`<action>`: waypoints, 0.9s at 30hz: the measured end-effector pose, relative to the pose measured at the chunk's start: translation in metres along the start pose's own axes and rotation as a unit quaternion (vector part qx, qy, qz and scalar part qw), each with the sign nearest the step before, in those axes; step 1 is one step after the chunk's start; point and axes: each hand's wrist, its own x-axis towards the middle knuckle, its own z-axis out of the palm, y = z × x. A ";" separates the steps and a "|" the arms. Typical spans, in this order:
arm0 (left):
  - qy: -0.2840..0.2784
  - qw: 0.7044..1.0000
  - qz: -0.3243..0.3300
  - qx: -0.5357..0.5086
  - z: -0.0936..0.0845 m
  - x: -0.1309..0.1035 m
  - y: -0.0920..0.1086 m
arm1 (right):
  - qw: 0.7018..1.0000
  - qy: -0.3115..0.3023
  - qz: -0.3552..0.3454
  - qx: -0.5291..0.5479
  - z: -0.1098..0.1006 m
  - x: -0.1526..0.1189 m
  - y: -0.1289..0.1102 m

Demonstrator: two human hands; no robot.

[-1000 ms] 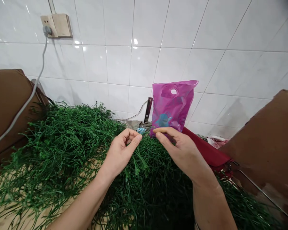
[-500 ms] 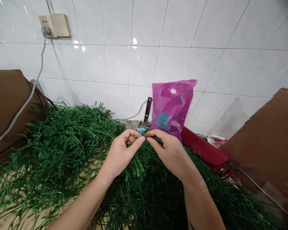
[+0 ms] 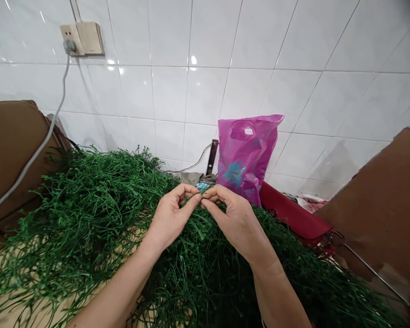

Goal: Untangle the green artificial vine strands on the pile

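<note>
My left hand and my right hand meet at the centre of the head view, above a heap of thin green plastic-looking stems. Thumb and fingers of my left hand are pinched on a green stem, of which only a small bit shows. My right thumb and forefinger pinch at the same spot, their tips nearly touching the left ones. The stems' lower parts hang below and between the hands. A larger green pile lies to the left.
Behind the hands stand a purple plastic bag and a dark handle against the tiled wall. A red bag lies right; cardboard boxes flank both sides. A grey cable hangs left.
My right hand has shifted slightly left, closer to my left hand, and its fingers have curled in more. The view has moved slightly.
</note>
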 end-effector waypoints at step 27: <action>-0.043 0.992 0.102 0.066 0.003 -0.005 0.005 | 0.998 0.054 0.008 -0.044 0.016 0.004 0.016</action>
